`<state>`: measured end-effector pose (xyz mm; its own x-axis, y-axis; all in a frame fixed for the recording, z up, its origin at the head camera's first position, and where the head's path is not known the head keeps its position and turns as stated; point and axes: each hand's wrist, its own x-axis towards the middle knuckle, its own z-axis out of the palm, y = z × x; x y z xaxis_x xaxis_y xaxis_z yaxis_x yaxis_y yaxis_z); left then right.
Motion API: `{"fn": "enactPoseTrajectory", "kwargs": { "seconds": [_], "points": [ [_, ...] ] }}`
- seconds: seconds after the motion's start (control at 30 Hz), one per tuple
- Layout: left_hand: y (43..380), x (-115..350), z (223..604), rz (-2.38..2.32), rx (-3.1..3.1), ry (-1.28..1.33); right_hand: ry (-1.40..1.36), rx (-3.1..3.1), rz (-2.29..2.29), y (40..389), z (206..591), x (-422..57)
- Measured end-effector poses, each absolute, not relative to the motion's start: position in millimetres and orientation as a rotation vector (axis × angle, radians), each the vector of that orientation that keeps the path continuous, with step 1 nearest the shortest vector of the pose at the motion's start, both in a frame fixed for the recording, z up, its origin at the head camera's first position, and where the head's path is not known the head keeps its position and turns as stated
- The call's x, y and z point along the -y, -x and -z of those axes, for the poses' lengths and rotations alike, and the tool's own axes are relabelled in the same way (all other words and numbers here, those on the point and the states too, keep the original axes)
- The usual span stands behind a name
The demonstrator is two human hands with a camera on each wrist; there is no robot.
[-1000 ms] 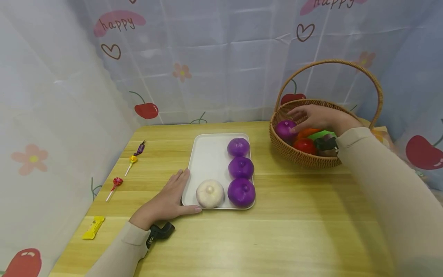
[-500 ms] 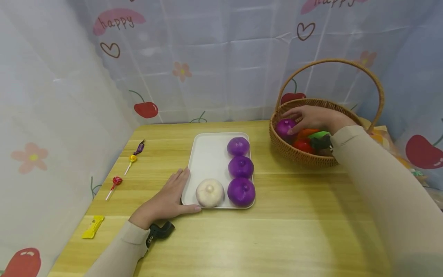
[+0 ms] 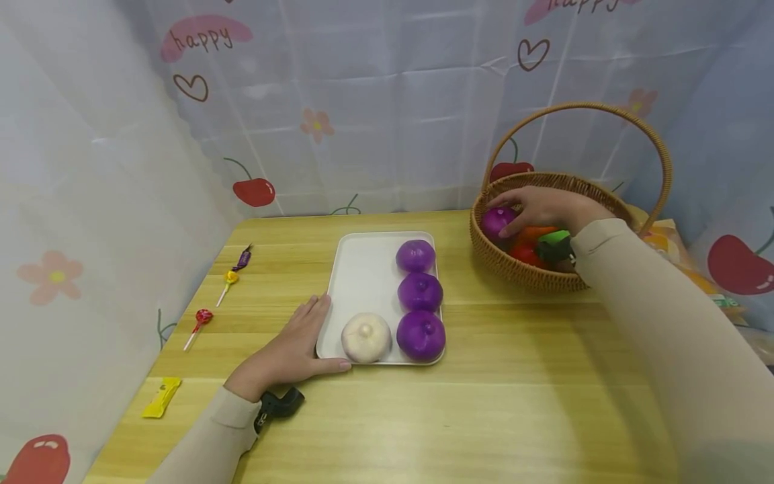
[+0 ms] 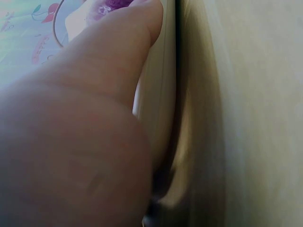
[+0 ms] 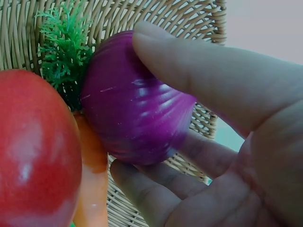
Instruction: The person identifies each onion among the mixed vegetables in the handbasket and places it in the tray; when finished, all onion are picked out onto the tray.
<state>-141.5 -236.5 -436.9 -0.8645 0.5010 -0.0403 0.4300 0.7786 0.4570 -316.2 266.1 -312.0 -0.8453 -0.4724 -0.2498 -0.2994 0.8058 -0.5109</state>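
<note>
My right hand (image 3: 541,207) is inside the wicker basket (image 3: 514,269), with thumb and fingers around a purple onion (image 5: 137,101) at the basket's left side. In the right wrist view the thumb lies on top of this onion and the fingers curl beneath it. My left hand (image 3: 296,346) rests with straight fingers against the left edge and near corner of a white tray (image 3: 363,262). Along the tray's right side stand three purple onions (image 3: 420,292) in a column. A white garlic bulb (image 3: 366,337) sits at its near left corner.
A red tomato-like vegetable (image 5: 35,151) and an orange carrot (image 5: 92,165) with green leaves share the basket. The tall basket handle (image 3: 665,161) arches above the arm. On the table's left lie two lollipops (image 3: 202,316), a purple-wrapped candy (image 3: 243,258) and a yellow packet (image 3: 162,398).
My right hand has shifted slightly left and its fingers have come closer around the purple onion in the basket. The left hand and the tray stay in place.
</note>
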Motion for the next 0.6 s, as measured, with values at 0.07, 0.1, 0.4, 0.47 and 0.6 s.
{"fn": "enactPoseTrajectory", "kwargs": {
  "seconds": [0.07,0.1,0.4,0.47,0.6],
  "points": [
    [141.5,236.5,437.1,-0.664,-2.813,-0.743,0.592,-2.639,0.642,316.3,312.0,-265.2],
    [141.5,236.5,437.3,-0.663,-2.814,-0.745,0.594,-2.644,0.638,316.6,312.1,-264.6],
    [140.9,237.0,437.1,-0.661,-2.807,-0.747,0.610,-2.665,0.655,315.7,313.0,-262.9],
    [141.0,236.9,437.2,-0.662,-2.806,-0.750,0.615,-2.673,0.653,315.6,313.4,-262.4],
    [141.1,237.1,437.7,-0.664,-2.808,-0.756,0.629,-2.688,0.643,315.1,313.2,-261.3]
  ]
}}
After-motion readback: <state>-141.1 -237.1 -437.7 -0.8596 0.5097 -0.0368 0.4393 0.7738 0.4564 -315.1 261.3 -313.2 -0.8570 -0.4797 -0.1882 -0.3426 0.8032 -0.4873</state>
